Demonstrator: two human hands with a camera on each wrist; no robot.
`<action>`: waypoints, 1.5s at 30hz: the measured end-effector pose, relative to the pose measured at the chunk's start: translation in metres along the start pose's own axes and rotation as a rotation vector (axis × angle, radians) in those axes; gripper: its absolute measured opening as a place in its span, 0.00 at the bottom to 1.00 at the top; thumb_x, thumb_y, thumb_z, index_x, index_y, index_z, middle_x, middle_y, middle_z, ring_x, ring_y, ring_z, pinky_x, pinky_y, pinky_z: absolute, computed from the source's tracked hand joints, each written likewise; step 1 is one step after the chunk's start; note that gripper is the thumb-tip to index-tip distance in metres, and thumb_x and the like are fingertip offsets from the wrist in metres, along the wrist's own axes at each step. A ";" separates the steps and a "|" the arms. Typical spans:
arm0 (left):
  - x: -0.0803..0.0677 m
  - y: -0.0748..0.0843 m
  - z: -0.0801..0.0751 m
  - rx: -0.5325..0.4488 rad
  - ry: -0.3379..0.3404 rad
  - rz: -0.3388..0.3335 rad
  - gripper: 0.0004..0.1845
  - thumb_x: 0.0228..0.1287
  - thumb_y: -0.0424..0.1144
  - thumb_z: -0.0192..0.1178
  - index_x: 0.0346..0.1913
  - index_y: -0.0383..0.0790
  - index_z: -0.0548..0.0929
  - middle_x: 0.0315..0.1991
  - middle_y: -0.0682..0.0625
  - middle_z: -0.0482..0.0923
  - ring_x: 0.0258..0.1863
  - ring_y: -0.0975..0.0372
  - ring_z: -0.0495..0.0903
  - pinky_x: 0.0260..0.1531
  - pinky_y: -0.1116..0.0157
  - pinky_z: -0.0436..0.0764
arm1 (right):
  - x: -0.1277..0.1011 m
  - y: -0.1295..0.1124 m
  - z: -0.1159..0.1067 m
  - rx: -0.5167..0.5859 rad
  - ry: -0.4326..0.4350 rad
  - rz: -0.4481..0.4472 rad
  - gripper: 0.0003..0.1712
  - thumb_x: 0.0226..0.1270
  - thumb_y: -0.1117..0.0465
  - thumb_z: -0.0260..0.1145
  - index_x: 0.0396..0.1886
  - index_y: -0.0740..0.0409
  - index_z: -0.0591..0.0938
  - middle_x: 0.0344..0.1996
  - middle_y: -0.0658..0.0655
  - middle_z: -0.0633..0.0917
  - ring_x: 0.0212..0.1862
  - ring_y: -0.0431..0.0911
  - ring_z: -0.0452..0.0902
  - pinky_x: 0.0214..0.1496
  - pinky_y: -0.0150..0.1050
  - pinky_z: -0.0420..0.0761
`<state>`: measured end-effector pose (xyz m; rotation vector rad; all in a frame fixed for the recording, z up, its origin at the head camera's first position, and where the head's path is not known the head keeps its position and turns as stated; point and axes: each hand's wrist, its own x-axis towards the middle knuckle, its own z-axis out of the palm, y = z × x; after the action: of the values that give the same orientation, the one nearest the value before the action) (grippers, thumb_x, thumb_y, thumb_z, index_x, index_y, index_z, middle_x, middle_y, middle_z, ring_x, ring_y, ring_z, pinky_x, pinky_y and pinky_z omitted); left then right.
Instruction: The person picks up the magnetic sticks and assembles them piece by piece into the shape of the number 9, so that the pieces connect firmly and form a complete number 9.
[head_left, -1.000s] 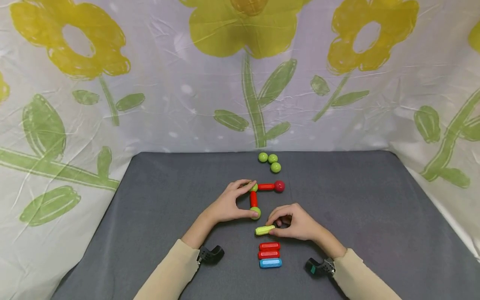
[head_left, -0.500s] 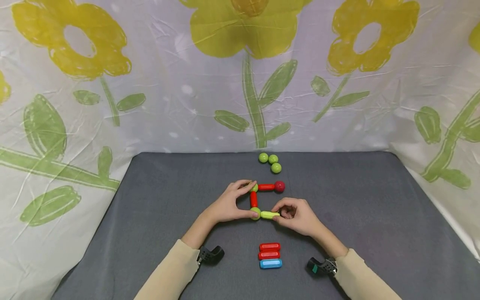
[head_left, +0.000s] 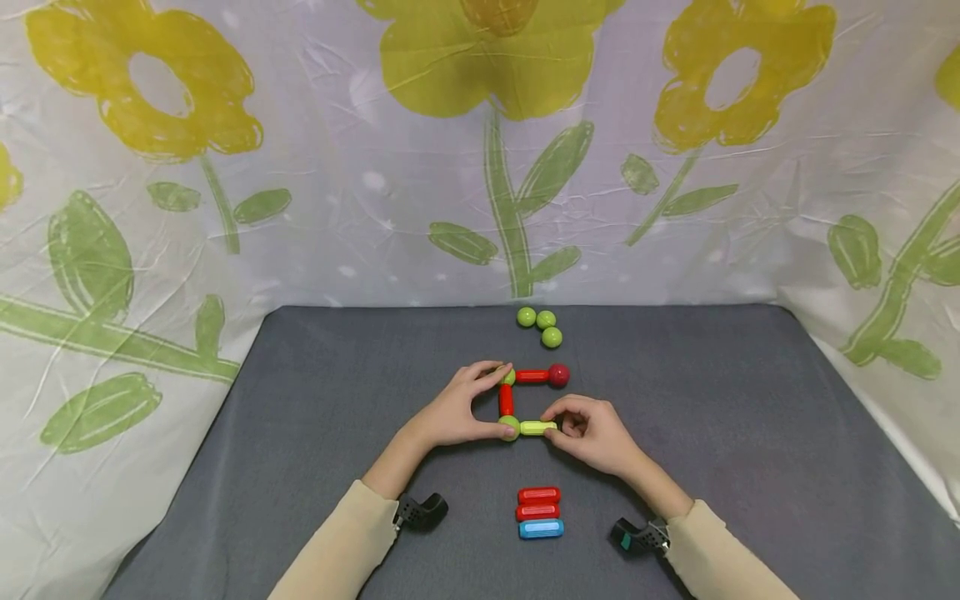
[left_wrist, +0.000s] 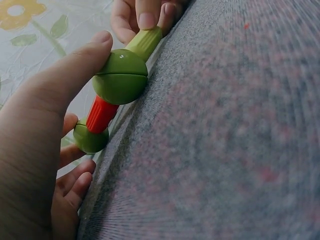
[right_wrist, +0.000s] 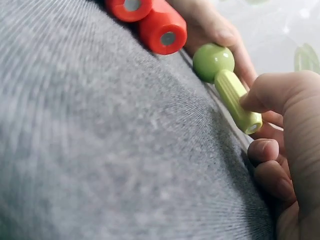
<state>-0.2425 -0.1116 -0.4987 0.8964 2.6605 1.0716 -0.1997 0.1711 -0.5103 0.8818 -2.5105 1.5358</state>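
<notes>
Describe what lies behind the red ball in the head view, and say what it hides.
Behind the red ball lie three green balls, near the far edge of the grey tabletop. The patch it covers cannot be seen.

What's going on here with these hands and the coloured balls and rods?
Someone's left hand has its thumb on a near green ball and its fingers at a far green ball, with a red rod joining the two. The right hand pinches a yellow-green rod, one end against the near green ball, the other free. A second red rod links the far green ball to a red ball. Three loose green balls lie farther back; two loose red rods and a blue rod lie closer.
</notes>
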 end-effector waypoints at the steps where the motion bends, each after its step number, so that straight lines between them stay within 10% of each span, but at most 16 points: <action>1: 0.000 0.000 0.000 -0.001 0.000 -0.001 0.54 0.59 0.59 0.78 0.84 0.50 0.64 0.81 0.47 0.62 0.78 0.47 0.60 0.73 0.40 0.67 | 0.000 0.000 0.000 -0.009 0.003 0.004 0.11 0.64 0.70 0.78 0.42 0.53 0.91 0.31 0.49 0.84 0.25 0.35 0.69 0.26 0.29 0.70; 18: 0.003 0.005 -0.001 -0.045 0.052 -0.054 0.44 0.64 0.59 0.75 0.80 0.50 0.72 0.77 0.47 0.68 0.76 0.48 0.64 0.71 0.39 0.68 | 0.001 -0.003 0.002 -0.067 -0.019 0.009 0.12 0.63 0.71 0.77 0.43 0.52 0.90 0.25 0.45 0.78 0.22 0.33 0.68 0.25 0.31 0.72; 26: 0.045 0.020 0.010 -0.035 0.223 -0.130 0.26 0.75 0.55 0.65 0.68 0.44 0.85 0.62 0.47 0.85 0.66 0.47 0.76 0.66 0.45 0.74 | 0.000 -0.003 0.001 -0.076 -0.008 0.000 0.11 0.63 0.71 0.77 0.42 0.53 0.89 0.23 0.44 0.78 0.21 0.32 0.68 0.24 0.31 0.72; 39: 0.074 0.019 0.031 -0.111 0.234 -0.086 0.13 0.67 0.47 0.76 0.51 0.50 0.95 0.46 0.50 0.92 0.40 0.60 0.87 0.41 0.64 0.84 | 0.003 -0.006 -0.004 -0.053 -0.006 -0.049 0.10 0.66 0.70 0.76 0.44 0.55 0.89 0.32 0.50 0.86 0.23 0.34 0.70 0.24 0.31 0.74; 45: 0.072 0.019 0.033 -0.099 0.235 -0.084 0.14 0.67 0.49 0.75 0.53 0.51 0.94 0.48 0.50 0.92 0.45 0.58 0.88 0.45 0.61 0.85 | 0.003 -0.022 -0.013 0.081 -0.330 -0.116 0.06 0.67 0.65 0.78 0.41 0.53 0.89 0.26 0.49 0.83 0.21 0.34 0.69 0.23 0.30 0.72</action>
<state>-0.2814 -0.0403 -0.5036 0.6707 2.7701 1.3512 -0.1944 0.1736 -0.4855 1.3691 -2.5642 1.5771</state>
